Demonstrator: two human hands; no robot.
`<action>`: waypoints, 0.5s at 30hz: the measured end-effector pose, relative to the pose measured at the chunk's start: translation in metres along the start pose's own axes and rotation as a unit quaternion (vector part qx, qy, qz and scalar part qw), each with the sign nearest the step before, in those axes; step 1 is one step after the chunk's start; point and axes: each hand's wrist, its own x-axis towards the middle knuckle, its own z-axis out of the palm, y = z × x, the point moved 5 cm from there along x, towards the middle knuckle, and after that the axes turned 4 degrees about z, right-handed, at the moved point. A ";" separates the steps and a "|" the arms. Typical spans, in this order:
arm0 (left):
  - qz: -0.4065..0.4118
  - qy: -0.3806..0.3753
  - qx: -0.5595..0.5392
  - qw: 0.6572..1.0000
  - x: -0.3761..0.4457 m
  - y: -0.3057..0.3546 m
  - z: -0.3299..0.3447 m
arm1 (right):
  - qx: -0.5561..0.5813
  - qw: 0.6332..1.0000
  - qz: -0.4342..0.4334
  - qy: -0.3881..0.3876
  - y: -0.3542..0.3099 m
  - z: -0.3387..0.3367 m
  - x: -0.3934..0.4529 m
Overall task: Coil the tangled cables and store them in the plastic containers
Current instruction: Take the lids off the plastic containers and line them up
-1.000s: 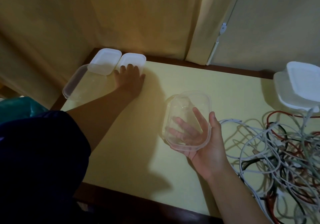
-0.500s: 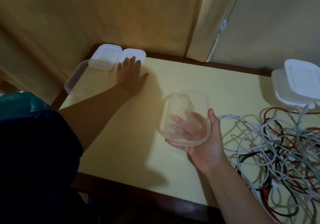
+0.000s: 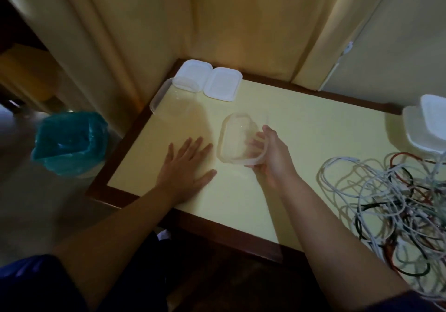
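My right hand [image 3: 270, 157] grips a clear plastic container [image 3: 235, 135] by its near rim, tilted over the middle of the yellow table [image 3: 301, 128]. Flat on the table just left of the container lies my left hand [image 3: 185, 167], fingers spread and holding nothing. A tangle of white, red and black cables [image 3: 395, 203] covers the table's right side. A second clear container [image 3: 166, 99] sits at the far left corner, with two white lids [image 3: 207, 82] beside it.
White containers with lids [image 3: 429, 128] are stacked at the far right edge. A bin lined with a teal bag [image 3: 70, 145] stands on the floor left of the table. Curtains hang behind the table.
My left hand has drawn back from the white lids to the table's near middle. My right hand has turned the clear container and carried it slightly left. The camera view rose and shifted left.
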 end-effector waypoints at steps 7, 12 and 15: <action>-0.017 0.030 -0.021 0.999 0.000 -0.002 -0.001 | -0.065 0.997 0.007 0.045 -0.020 0.049 0.052; -0.049 0.035 -0.023 0.998 -0.001 -0.002 -0.002 | -0.112 0.993 0.002 0.047 -0.021 0.061 0.071; -0.053 0.031 -0.012 0.998 0.000 -0.002 -0.002 | -0.126 0.991 -0.004 0.039 -0.023 0.066 0.076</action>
